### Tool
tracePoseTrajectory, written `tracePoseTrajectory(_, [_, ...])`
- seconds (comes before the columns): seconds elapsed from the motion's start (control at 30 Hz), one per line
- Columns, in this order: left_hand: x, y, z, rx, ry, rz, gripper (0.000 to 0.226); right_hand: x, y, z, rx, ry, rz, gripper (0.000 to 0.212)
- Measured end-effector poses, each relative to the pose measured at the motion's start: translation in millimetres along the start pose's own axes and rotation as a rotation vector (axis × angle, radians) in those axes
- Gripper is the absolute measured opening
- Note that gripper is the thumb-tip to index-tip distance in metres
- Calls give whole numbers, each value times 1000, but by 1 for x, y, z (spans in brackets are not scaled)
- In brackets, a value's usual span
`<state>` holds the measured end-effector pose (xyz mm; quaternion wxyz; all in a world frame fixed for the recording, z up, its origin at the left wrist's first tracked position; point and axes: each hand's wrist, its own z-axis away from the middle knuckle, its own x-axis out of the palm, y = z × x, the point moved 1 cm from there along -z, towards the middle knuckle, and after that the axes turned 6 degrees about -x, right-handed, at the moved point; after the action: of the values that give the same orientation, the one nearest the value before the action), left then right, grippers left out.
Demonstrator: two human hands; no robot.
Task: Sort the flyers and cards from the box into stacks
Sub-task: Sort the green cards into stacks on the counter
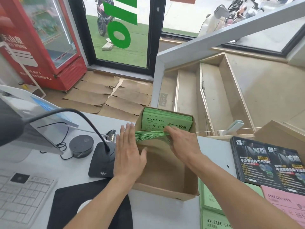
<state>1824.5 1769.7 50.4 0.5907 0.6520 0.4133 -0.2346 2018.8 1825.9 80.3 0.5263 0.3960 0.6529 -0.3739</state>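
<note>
A: What's printed on the green flyers [166, 123] standing in the cardboard box [165, 184]?

B: "AVOCADO GYM", plus "双十一特惠" and "年卡" with a number half hidden, just beyond the right hand [180, 142].

A: And that hand?

B: It grips a fanned bundle of green cards [148, 135] inside the box. The left hand [130, 152] lies flat, fingers straight, against the bundle's edges at the box's left wall.

A: Anything to the right of the right hand?

B: On the desk [165, 217], dark flyers [267, 164] reading "减脂" and "牛油果健身年卡活动". Nearer the wrist, a pink card [283, 204] and green stacks [212, 217], both marked "AVOCADO GYM".
</note>
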Motion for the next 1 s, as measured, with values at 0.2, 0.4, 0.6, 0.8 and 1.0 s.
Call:
tracePoseTrajectory(0.2, [-70, 37, 40, 277, 21, 572, 64, -122, -12, 82, -240, 55, 13, 26])
tracePoseTrajectory(0.4, [-48, 62, 136, 254, -539, 657, 24, -129, -4, 217, -206, -87, -4, 39])
tracePoseTrajectory(0.6, [5, 77, 212, 135, -732, 655, 27, -92, 7, 326, 4, -94, -50, 38])
tracePoseTrajectory(0.8, [27, 78, 253, 56, -842, 582, 22, -62, 21, 391, 150, -120, -160, 36])
tracePoseTrajectory(1.0, [23, 81, 275, -113, -742, 523, 34, -49, 43, 423, 427, -174, -548, 30])
